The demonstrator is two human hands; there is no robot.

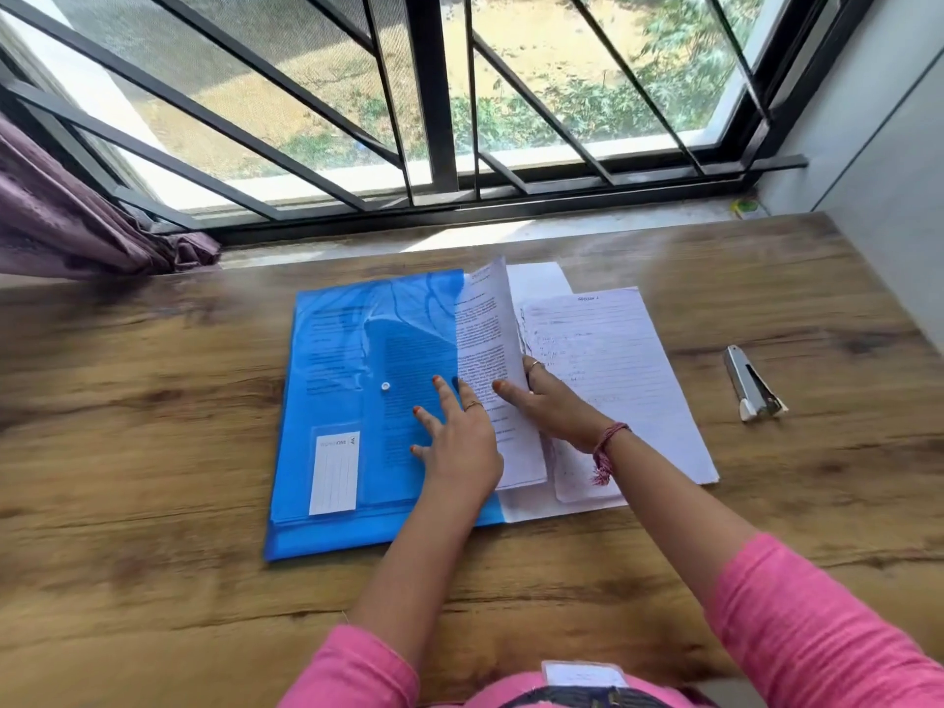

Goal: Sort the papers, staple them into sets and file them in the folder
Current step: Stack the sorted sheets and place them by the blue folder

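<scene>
A translucent blue plastic folder (352, 360) with a white snap button lies flat on the wooden table, with printed sheets showing through it. My left hand (454, 442) rests on the folder's right part with fingers spread. My right hand (551, 406) grips a printed set of papers (485, 350) whose right edge is lifted; part of the set lies inside the folder's open right side. Under and right of it sits a stack of handwritten sheets (623, 370). A silver stapler (751, 383) lies on the table to the right, apart from both hands.
The wooden table (153, 401) runs up to a window sill with black bars (439, 94) at the back. A purple curtain (66, 217) hangs at the back left. A grey wall (878, 120) bounds the right side.
</scene>
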